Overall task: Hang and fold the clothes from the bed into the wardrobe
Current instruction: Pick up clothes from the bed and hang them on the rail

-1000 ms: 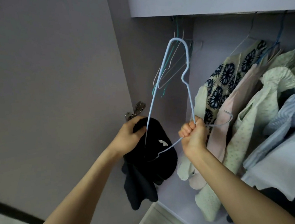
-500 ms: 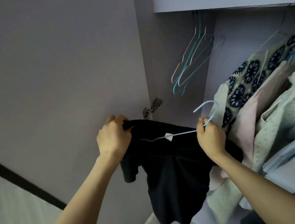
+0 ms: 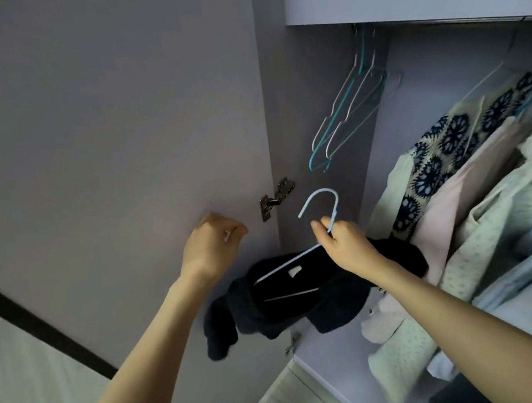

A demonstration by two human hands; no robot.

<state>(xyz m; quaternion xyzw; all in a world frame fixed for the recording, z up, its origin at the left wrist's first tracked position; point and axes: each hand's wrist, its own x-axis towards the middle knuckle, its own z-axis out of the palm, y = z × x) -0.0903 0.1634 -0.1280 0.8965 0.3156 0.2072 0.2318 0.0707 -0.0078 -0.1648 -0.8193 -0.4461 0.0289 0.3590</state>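
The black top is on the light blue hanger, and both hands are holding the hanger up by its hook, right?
Not quite. In the head view only the right hand holds the light blue hanger, pinching it just below the hook. The left hand is off it, curled near the wardrobe door and gripping nothing visible. The black top is indeed on the hanger.

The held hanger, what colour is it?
Light blue hanger, clearest in the head view.
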